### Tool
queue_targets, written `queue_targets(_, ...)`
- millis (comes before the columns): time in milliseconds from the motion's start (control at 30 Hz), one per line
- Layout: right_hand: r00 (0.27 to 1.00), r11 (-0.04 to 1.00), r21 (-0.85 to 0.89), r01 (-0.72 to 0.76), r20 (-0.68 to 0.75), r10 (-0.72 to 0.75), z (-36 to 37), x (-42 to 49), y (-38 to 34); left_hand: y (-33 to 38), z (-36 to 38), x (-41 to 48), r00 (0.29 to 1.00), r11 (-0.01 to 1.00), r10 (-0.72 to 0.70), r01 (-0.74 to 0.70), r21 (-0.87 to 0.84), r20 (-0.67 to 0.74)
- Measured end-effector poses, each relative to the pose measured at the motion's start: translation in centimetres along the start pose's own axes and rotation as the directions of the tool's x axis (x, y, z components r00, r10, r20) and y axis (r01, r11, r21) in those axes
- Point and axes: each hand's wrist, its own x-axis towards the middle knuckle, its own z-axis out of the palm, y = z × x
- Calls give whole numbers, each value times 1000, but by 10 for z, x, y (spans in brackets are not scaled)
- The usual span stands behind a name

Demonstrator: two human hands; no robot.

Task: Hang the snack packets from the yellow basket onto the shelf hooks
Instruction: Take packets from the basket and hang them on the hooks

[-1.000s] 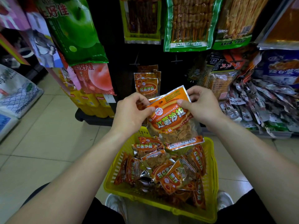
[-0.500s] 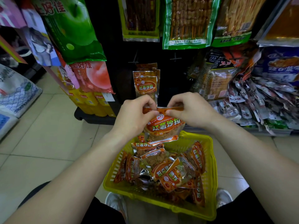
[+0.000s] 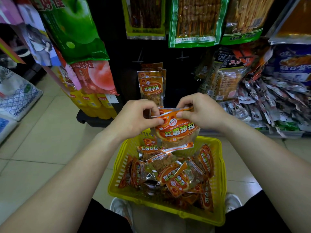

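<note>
Since a second ago the held packet (image 3: 175, 130) has swung from a slant to upright, and both hands have shifted from its sides to its top seam. It now hangs above the far rim of the yellow basket (image 3: 117, 167), long axis running 12 to 6 and top seam running 9 to 3. The left hand (image 3: 138, 118) pinches the seam's 9 o'clock end and the right hand (image 3: 202, 113) the 3 o'clock end.

The hung stack (image 3: 151, 88) of the same snack lies at 11 o'clock from the grip, just beyond the left hand, which is the nearer.

Count: one packet in hand, at least three on that hook, and roughly ten loose packets (image 3: 168, 172) overlapping in the basket, too tangled to count exactly. Two bare hook ends (image 3: 182, 56) show at 12 o'clock.
</note>
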Motion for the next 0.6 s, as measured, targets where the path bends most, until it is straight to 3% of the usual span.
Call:
queue_targets(267,999,997,81,-15,-45,18,3,1,-2,3,14,-3,967,985,-100,62,-161,-235)
queue_targets(433,999,992,120,-32,-21,35,3,0,-3,1,14,-1,958,977,-144,98,-189,-248)
queue_targets(600,1000,999,32,-3,-22,4,4,1,-3,0,17,0,957,973,-174,131,-189,-232)
